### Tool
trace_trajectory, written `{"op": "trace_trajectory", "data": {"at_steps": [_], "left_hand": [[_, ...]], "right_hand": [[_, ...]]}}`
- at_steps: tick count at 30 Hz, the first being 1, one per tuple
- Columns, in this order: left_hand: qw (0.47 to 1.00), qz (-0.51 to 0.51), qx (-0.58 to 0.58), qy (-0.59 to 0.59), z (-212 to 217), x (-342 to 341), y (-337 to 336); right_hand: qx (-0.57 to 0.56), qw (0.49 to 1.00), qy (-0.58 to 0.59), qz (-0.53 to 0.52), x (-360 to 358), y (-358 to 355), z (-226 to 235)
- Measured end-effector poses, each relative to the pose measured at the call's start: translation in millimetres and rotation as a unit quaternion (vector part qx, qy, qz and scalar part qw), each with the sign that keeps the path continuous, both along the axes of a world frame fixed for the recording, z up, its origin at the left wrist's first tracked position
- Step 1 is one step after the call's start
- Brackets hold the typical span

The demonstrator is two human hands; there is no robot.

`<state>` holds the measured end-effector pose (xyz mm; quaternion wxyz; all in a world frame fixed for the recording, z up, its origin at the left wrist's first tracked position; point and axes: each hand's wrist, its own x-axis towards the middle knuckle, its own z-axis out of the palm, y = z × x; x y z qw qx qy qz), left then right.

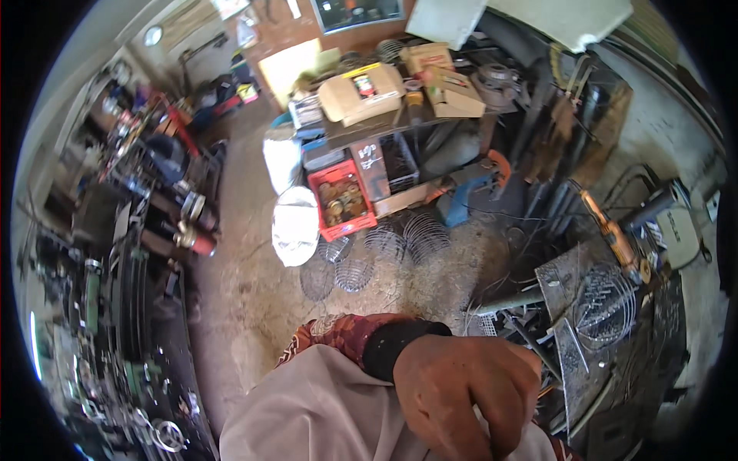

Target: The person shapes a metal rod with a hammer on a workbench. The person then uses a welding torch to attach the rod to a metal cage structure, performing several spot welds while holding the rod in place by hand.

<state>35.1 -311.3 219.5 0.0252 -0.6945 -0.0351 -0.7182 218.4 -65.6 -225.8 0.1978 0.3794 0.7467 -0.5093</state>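
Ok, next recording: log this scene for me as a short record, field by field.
Setting: cluttered workshop
Left hand: fingers curled, in front of the beige garment; grasp unclear
Sleeve: patterned, with black cuff
Right hand: not visible
Floor: red crate of small metal parts; wire cages nearby
Table: open cardboard boxes
Right side: orange power tool, another wire cage
Left side: machinery
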Motion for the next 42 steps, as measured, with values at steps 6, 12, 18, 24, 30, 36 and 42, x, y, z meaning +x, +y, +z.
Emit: {"op": "trace_trajectory", "data": {"at_steps": [6, 12, 18, 24, 30, 36, 42], "left_hand": [[0.988, 0.123, -0.072, -0.065, 4, 18, -41], [0.977, -0.013, -0.184, -0.108, 16, 7, -10], [0.887, -0.441, 0.007, -0.138, 33, 53, 71], [0.876, -0.345, -0.293, -0.167, 5, 69, 63], [0.772, -0.573, -0.218, -0.166, -1, 101, 66], [0.689, -0.681, -0.216, -0.122, -6, 111, 73], [0.713, -0.650, -0.221, -0.143, -3, 102, 59]], "right_hand": [[0.018, 0.997, 0.031, 0.074, -36, 2, 11], [0.041, 0.992, 0.033, 0.112, -38, -6, -1], [0.039, 0.996, -0.040, 0.064, 64, 20, -118], [0.033, 0.992, -0.101, 0.067, 144, -45, -88], [-0.012, 0.977, -0.124, -0.172, 160, -84, -61], [0.044, 0.974, -0.113, -0.190, 165, -105, -31], [0.035, 0.966, -0.120, -0.225, 147, -119, 16]]}}
